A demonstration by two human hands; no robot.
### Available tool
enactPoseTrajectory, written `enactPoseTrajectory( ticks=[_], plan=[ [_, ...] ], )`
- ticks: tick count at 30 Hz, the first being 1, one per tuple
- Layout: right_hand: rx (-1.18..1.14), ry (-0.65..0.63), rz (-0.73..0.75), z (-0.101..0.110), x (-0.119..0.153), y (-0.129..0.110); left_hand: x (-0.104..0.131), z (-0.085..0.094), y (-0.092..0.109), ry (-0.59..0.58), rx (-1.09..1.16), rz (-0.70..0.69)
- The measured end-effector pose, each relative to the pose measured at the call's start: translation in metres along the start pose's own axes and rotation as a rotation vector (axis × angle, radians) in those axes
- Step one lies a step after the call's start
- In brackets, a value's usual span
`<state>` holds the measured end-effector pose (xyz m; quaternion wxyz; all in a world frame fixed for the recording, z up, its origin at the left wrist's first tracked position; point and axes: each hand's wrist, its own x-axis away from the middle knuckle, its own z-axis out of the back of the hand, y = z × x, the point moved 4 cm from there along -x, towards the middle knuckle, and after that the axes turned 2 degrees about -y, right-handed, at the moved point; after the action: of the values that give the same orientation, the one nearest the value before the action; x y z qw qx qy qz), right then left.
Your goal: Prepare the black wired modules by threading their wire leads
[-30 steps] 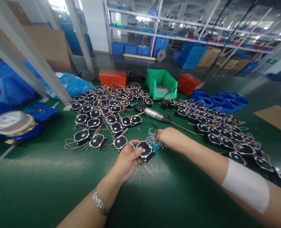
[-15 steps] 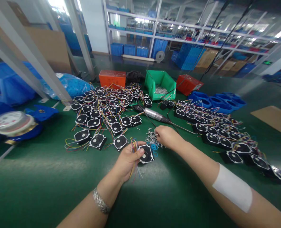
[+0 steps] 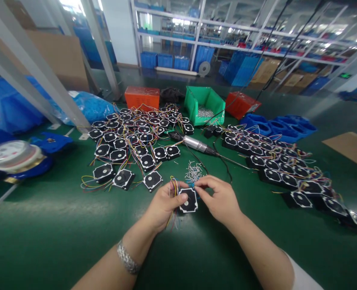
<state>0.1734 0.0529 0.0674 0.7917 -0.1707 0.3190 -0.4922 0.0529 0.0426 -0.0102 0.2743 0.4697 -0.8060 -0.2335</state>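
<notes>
My left hand (image 3: pixel 164 204) is closed around the edge of a stepper motor (image 3: pixel 190 201), thumb on its black face. Coloured wires (image 3: pixel 174 185) from the motor run between the fingers and hang below. My right hand (image 3: pixel 222 198) pinches at the motor's upper right corner; whatever is between the fingertips is too small to make out. Just beyond both hands lies a heap of loose screws (image 3: pixel 194 171), with blue rings (image 3: pixel 192 185) partly hidden by the right fingers. Behind the heap an electric screwdriver (image 3: pixel 196 144) rests on the green table (image 3: pixel 190 253), its long bit pointing right.
Many wired motors (image 3: pixel 142 129) are jumbled at the left; others stand in rows (image 3: pixel 271 165) at the right. A green bin (image 3: pixel 193 106) of screws stands at the back between two orange boxes (image 3: pixel 142 98). A round meter (image 3: pixel 11 155) is at the far left.
My right hand has come from the screw heap towards me to the motor's corner. The left hand still holds the motor, now slightly lower and further right.
</notes>
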Motion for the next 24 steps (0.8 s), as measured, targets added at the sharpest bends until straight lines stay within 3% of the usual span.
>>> enactPoseTrajectory(
  ticks=[4,6,9,14,19,24],
  plan=[
    [0.143,-0.018,0.201,0.001,0.000,-0.009,0.000,-0.001,0.000,0.003,-0.007,0.001],
    [0.115,-0.044,0.218,0.003,0.001,-0.009,0.000,-0.001,0.000,0.008,-0.016,0.004],
    [-0.032,-0.055,0.080,0.007,0.001,-0.002,-0.001,-0.003,0.002,-0.002,-0.004,-0.031],
    [-0.317,-0.036,-0.237,0.007,0.004,0.013,0.000,-0.009,-0.002,-0.154,-0.055,-0.005],
    [-0.469,-0.189,-0.311,-0.007,0.006,0.010,0.002,-0.007,-0.007,-0.209,-0.221,0.063],
    [-0.577,-0.255,-0.360,-0.014,0.006,0.010,0.002,-0.007,-0.006,-0.227,-0.269,0.084]
  ],
)
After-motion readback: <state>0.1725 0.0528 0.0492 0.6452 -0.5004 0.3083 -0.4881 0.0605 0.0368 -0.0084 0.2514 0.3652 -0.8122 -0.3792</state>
